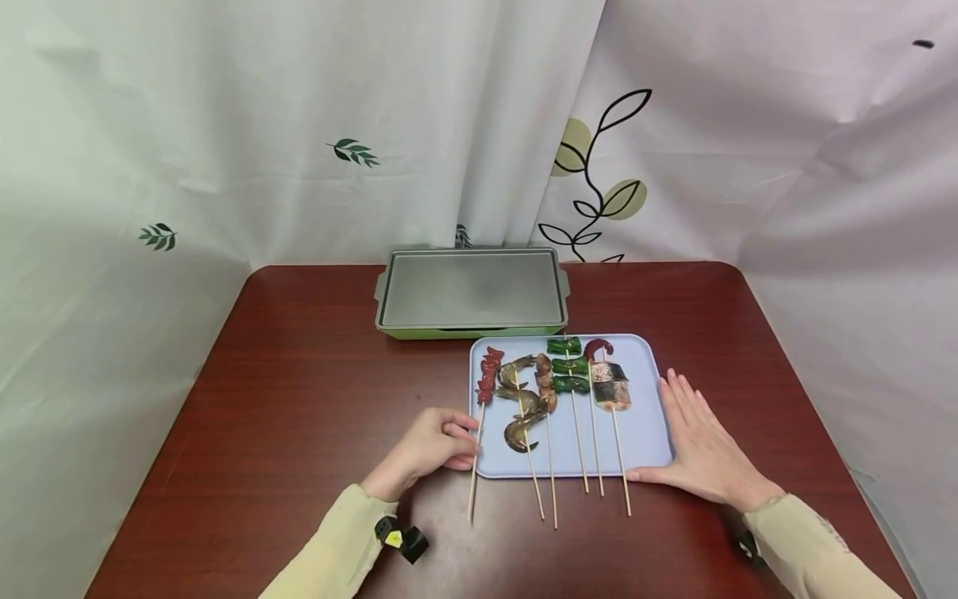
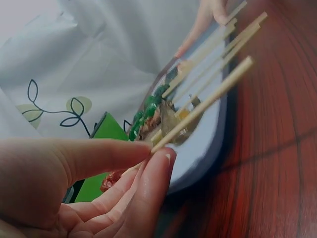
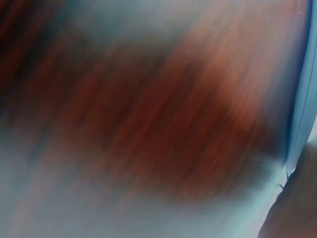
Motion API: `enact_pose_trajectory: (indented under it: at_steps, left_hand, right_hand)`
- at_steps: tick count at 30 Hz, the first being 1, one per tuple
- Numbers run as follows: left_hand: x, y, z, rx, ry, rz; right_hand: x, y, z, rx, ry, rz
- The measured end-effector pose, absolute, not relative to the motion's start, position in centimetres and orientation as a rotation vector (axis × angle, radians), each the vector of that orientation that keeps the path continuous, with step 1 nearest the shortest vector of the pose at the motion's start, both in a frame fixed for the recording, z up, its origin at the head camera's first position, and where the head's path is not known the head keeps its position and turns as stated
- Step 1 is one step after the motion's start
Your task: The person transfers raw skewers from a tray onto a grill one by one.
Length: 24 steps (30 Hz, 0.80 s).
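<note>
My left hand [image 1: 430,445] pinches the bare stick [image 2: 213,101] of a skewer of red pieces [image 1: 488,374] between thumb and index finger. This skewer lies along the left side of a pale blue tray [image 1: 645,441]. My right hand [image 1: 703,453] lies at the tray's right edge, fingers straight, with the thumb at the front corner. Also on the tray, left to right, are a shrimp skewer [image 1: 524,401], a brown meat skewer [image 1: 545,395], a green pepper skewer [image 1: 571,366], one with a dark red curled piece [image 1: 598,346], and a fish skewer [image 1: 612,391].
Behind the tray stands a grey rectangular pan [image 1: 475,287] with a green base, close to the tray's back edge. Several stick ends reach past the tray's front rim over the dark red wooden table [image 1: 299,399]. White patterned curtains [image 1: 247,125] hang behind and at both sides.
</note>
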<state>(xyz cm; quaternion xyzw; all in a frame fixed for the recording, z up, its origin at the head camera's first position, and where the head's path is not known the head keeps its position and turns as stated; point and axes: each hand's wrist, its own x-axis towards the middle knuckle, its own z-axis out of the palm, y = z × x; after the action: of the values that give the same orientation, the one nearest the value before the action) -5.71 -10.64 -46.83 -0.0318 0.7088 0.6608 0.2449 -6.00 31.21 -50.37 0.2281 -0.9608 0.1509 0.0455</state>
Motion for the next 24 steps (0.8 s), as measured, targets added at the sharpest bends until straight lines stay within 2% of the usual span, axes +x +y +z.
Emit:
enact_pose_trajectory:
  at_steps: [24]
  left_hand:
    - [-5.08, -10.59, -45.99, 0.045, 1.925, 1.869]
  right_hand:
    - [-6.89, 31.01, -49.92, 0.693, -2.977, 0.458]
